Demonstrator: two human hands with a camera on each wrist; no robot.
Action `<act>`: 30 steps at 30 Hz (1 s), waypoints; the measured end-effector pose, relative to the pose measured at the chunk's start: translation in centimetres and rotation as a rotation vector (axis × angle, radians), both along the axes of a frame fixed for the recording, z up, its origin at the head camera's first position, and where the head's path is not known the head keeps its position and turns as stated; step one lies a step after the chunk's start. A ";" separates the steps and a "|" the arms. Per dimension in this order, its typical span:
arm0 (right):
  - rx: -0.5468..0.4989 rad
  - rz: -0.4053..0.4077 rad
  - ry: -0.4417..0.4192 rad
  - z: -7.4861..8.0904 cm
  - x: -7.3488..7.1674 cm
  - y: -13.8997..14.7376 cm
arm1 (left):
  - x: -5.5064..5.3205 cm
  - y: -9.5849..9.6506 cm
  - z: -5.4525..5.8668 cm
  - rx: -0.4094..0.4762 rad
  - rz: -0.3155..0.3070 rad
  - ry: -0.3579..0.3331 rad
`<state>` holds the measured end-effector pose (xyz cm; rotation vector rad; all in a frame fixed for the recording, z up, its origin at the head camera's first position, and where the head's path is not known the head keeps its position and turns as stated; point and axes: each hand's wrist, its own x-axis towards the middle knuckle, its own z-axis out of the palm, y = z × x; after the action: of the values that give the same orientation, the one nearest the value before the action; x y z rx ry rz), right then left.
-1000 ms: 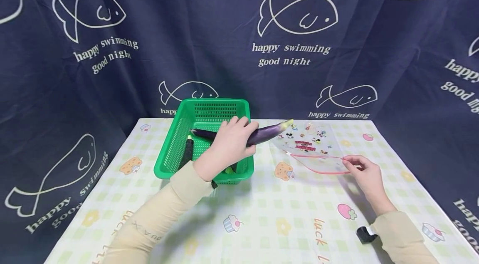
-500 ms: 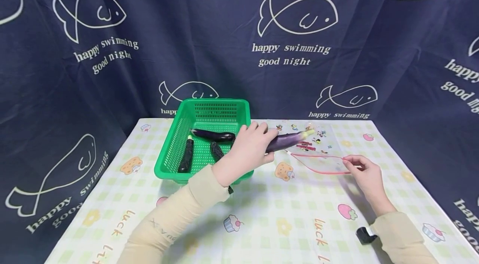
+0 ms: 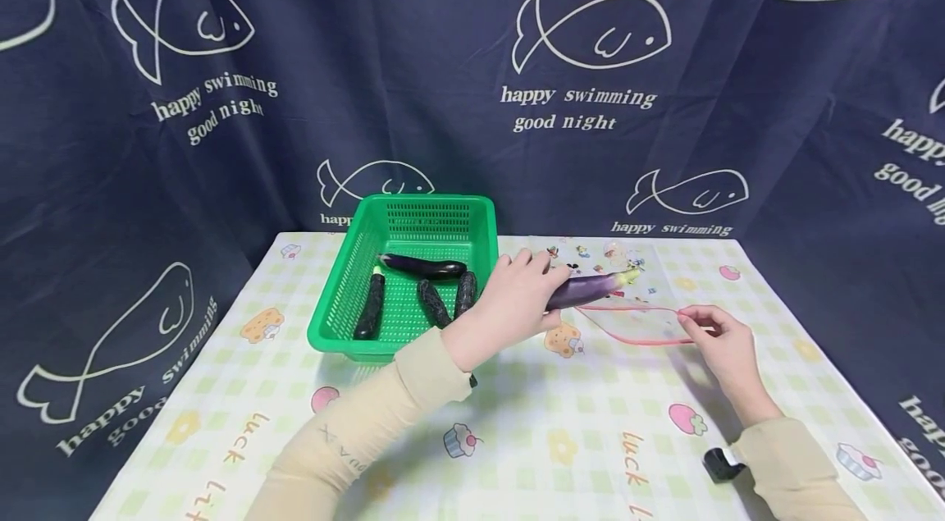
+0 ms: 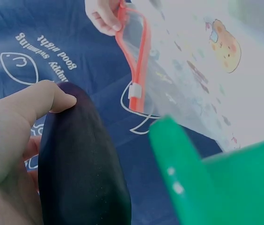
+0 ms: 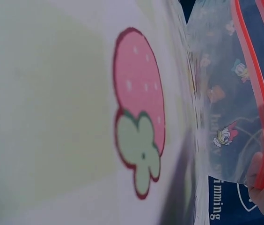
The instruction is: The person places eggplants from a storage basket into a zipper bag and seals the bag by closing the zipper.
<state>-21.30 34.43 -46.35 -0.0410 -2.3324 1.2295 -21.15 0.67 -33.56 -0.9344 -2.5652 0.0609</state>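
Note:
My left hand [image 3: 513, 303] grips a long purple eggplant [image 3: 586, 290], its pale green stem end pointing right, over the left end of a zip bag's mouth. Up close in the left wrist view, the thumb lies along the dark skin of the eggplant [image 4: 83, 159]. The clear zip bag [image 5: 225, 93] has cartoon prints and a red zip edge. My right hand [image 3: 719, 345] pinches that edge at the right corner, and the mouth gapes. A white slider [image 4: 135, 90] sits at the other end of the zip.
Left of the bag stands a green plastic basket [image 3: 325, 332] holding a dark eggplant [image 3: 424, 267] and several dark, slender vegetables [image 3: 369, 308]. A patterned cloth covers the table [image 3: 546, 455]. Behind it hangs a navy curtain [image 3: 458, 143] with fish drawings.
My left hand has carried the eggplant rightward and slightly down, from above the basket to the bag's mouth. More of the basket's contents shows now. My right hand keeps its place on the bag.

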 end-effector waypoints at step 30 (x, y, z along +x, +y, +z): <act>-0.043 0.007 -0.011 0.6 0.1 -0.9 | 0.4 3.7 -3.1 -0.110 0.000 -0.048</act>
<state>-21.20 33.55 -45.75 -0.0542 -2.3169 1.2865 -20.73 4.40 -36.63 -0.9865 -2.6288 0.1833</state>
